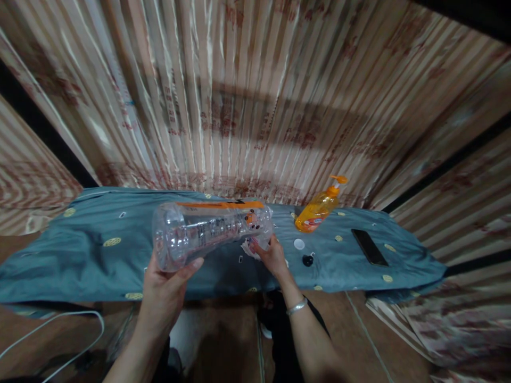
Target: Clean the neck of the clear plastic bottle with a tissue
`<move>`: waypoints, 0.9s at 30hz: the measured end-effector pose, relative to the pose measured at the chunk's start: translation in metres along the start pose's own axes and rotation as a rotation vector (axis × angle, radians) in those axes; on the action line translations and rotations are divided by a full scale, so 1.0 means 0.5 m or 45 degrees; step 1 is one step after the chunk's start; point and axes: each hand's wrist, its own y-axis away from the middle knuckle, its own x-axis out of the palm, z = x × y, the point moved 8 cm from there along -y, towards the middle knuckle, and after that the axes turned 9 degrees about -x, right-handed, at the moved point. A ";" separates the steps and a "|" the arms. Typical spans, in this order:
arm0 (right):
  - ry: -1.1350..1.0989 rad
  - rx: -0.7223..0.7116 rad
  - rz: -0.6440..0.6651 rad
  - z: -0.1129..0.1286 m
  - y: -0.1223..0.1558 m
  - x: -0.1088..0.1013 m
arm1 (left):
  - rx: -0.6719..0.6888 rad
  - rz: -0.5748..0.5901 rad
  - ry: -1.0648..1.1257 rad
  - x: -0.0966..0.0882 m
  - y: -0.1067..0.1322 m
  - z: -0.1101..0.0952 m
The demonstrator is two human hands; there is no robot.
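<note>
A large clear plastic bottle with an orange and black label is tilted on its side above the cloth-covered surface. My left hand grips it near its wide, clear end at the left. At the other end, my right hand, with a silver bangle on the wrist, is closed on a crumpled white tissue just under the bottle. Whether the tissue presses on the bottle cannot be made out. Right of that hand lie a white round disc and a small black cap-like piece.
A pump bottle of orange liquid stands at the back right. Farther right lies a black phone. Teal patterned cloth covers the surface, and a striped curtain hangs behind. A white cable loops at lower left.
</note>
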 end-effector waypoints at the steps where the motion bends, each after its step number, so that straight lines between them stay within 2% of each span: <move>1: -0.005 -0.007 0.001 0.001 0.000 0.000 | 0.001 0.001 -0.002 0.002 0.002 -0.002; 12: -0.092 -0.020 0.018 0.018 0.002 -0.004 | 0.058 0.037 -0.048 0.022 0.005 -0.017; 27: -0.066 -0.016 0.020 0.009 0.001 -0.003 | 0.091 0.058 0.035 0.035 0.010 -0.035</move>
